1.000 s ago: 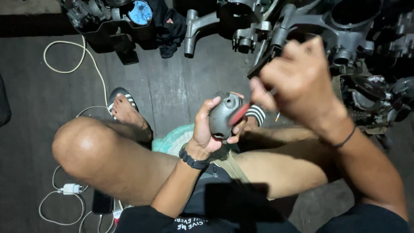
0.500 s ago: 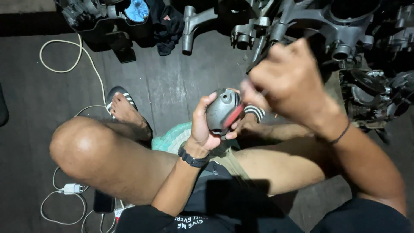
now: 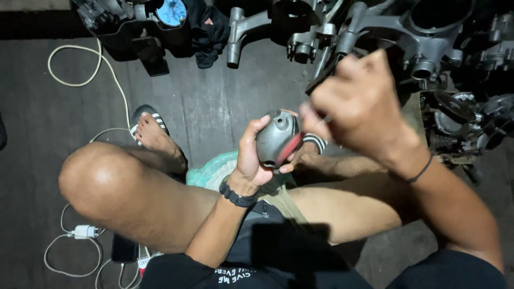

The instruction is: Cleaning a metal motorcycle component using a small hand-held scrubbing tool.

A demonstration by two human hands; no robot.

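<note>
My left hand (image 3: 251, 155) grips a rounded grey metal cover (image 3: 276, 136) with a red strip along its lower edge, holding it up over my lap. My right hand (image 3: 358, 104) is closed in a fist just right of the cover, around a thin dark tool whose end sticks out above the fist toward the machine parts; the fingertips reach the cover's right side. A black watch sits on my left wrist and a dark band on my right wrist. I sit on the floor with my knees bent.
Grey cast engine parts (image 3: 375, 27) lie along the top, and a dark engine assembly (image 3: 460, 128) sits at right. A white cable (image 3: 80, 80) loops at left, with a charger (image 3: 83, 231) and phone (image 3: 124, 249) by my knee. A green cloth (image 3: 214, 171) lies under my legs.
My right hand has moved down and left from above the cover to right beside it. The cover has tilted slightly in my left hand.
</note>
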